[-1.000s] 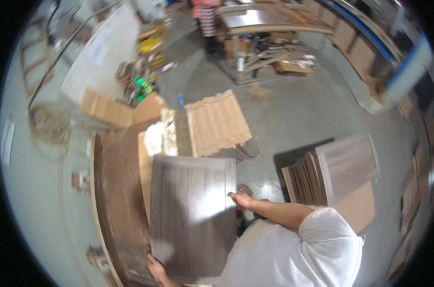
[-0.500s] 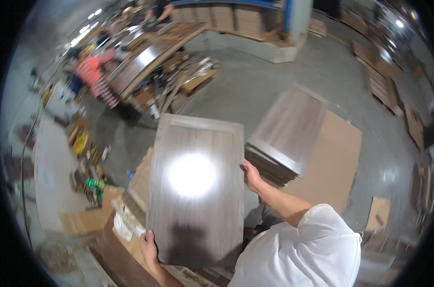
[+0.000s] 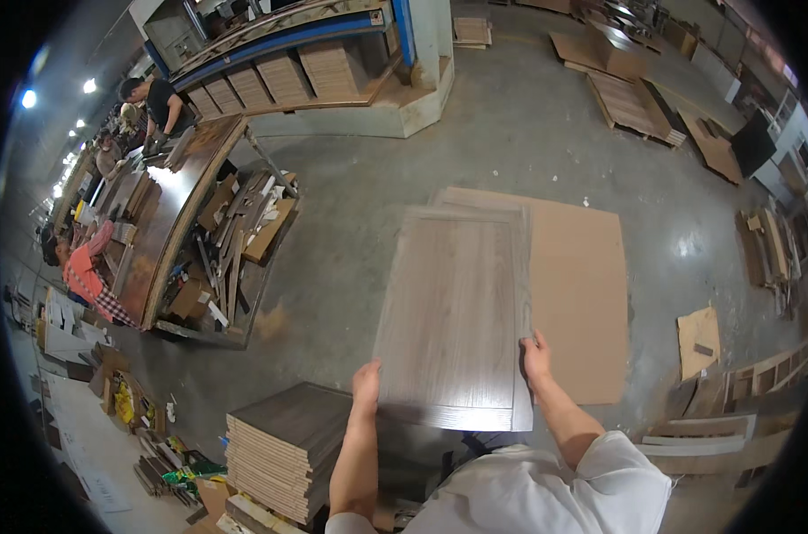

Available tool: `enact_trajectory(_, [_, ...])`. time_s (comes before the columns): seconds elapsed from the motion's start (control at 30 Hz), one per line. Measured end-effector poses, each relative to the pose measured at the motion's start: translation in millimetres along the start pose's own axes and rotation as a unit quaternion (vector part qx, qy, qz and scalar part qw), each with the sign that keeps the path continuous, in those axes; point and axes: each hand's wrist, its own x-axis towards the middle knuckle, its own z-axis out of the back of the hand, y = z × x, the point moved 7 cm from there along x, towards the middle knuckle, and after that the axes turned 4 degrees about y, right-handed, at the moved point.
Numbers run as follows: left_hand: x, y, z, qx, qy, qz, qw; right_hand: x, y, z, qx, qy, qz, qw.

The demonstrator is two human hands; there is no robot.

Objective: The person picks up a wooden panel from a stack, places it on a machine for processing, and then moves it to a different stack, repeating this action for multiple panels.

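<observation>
well, nearest of all is the person's white shirt (image 3: 511, 485), with a stack of panels (image 3: 266, 467) at the near left, beside the left forearm. just beyond, the left hand (image 3: 366, 383) is curled around the left edge of a grey-brown wood-grain panel (image 3: 448, 311), and the right hand (image 3: 536, 356) grips its right edge, slightly farther off. so both hands are grasping: the panel lies between them, its near corners a little nearer than the fingers, most of its length reaching away past them. any fingertips beneath it are hidden. a tan sheet (image 3: 577, 294) lies on the floor to the panel's right; whether the panel touches it, i cannot tell. farther right, a dark block (image 3: 704, 350) rests on a pale sheet (image 3: 694, 329). at the far left, a person in a salmon top (image 3: 84, 271) leans at a workbench (image 3: 159, 240), scrap pieces (image 3: 244, 236) below it. farthest, light-brown stacks (image 3: 333, 71) stand beneath a blue beam (image 3: 297, 37).
</observation>
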Motion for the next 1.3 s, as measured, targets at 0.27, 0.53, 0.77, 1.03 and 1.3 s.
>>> enact_trajectory(0.27, [67.5, -53.1, -70.6, 0.028, 0.078, 0.072, 0.994, 81.5, 5.0, 5.6, 0.045, 0.003, -0.010, 0.999])
enact_trajectory(0.53, [83.7, -12.4, -43.1, 0.226, -0.028, 0.006, 0.974, 106.4, -48.5, 3.7, -0.254, 0.018, 0.059, 0.965])
enact_trajectory(0.77, [-6.4, 95.2, 20.3, 0.187, -0.006, -0.084, 0.979, 12.1, -67.3, -9.3, -0.355, 0.062, 0.158, 0.919])
enact_trajectory(1.03, [-217.0, 236.4, 165.8, 0.081, -0.279, 0.054, 0.955, -89.2, -146.5, -184.6, -0.403, 0.432, 0.089, 0.802])
enact_trajectory(1.3, [-478.6, 316.2, 377.2, 0.266, -0.679, 0.262, 0.632, -217.2, -179.7, -377.3, -0.384, 0.597, 0.086, 0.699])
